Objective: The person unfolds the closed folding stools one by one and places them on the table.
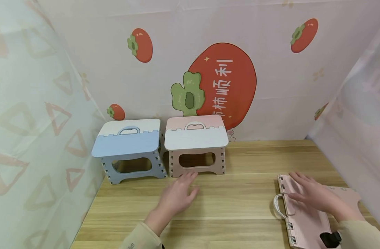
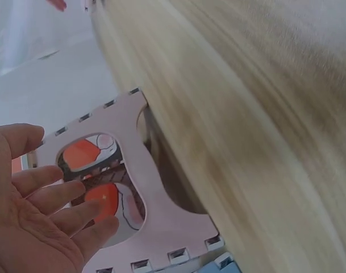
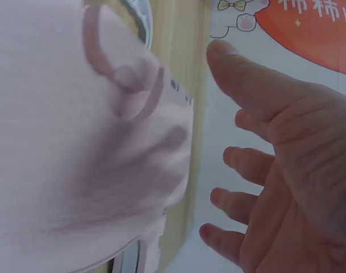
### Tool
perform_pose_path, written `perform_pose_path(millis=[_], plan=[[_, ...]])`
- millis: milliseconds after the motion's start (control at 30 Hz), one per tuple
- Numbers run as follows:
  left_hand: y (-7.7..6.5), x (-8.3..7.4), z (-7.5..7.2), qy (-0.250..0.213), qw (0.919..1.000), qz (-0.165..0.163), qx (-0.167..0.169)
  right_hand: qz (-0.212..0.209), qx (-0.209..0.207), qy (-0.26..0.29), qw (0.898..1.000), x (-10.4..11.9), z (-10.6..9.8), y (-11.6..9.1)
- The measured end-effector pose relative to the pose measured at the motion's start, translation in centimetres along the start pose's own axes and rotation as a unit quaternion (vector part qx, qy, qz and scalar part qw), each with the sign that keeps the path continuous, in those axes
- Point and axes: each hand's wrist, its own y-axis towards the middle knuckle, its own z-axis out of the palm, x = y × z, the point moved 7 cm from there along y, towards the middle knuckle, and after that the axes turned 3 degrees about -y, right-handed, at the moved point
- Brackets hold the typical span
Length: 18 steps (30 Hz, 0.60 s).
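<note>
My left hand (image 1: 177, 195) is held with its fingers spread loosely, just in front of a standing folding stool with a pink and white top (image 1: 196, 138). In the left wrist view the palm and fingers appear beside that stool's pink leg panel (image 2: 144, 182), gripping nothing. Over at the right, my right hand (image 1: 314, 193) is above a pink folding stool (image 1: 305, 221) lying on the table, partly covering it. This stool has a white carrying handle (image 1: 277, 206) on its left edge. The right wrist view shows the right hand's fingers (image 3: 249, 162) apart, with nothing between them.
A blue and white folding stool (image 1: 127, 148) stands left of the pink and white one. They share a wood-grain table (image 1: 239, 211). Behind rises a backdrop (image 1: 270, 86) printed with persimmons, and cloth walls (image 1: 37, 121) enclose both sides.
</note>
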Motion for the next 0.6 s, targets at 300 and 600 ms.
perform_pose_path(millis=[300, 600], plan=[[-0.3, -0.1, 2.5, -0.044, 0.9988, -0.012, 0.017, 0.033, -0.008, -0.015, 0.999, -2.2, 2.0, -1.7], [-0.4, -0.4, 4.2, -0.091, 0.9956, -0.015, 0.019, 0.088, 0.013, 0.006, 0.996, -3.4, 3.4, -2.4]])
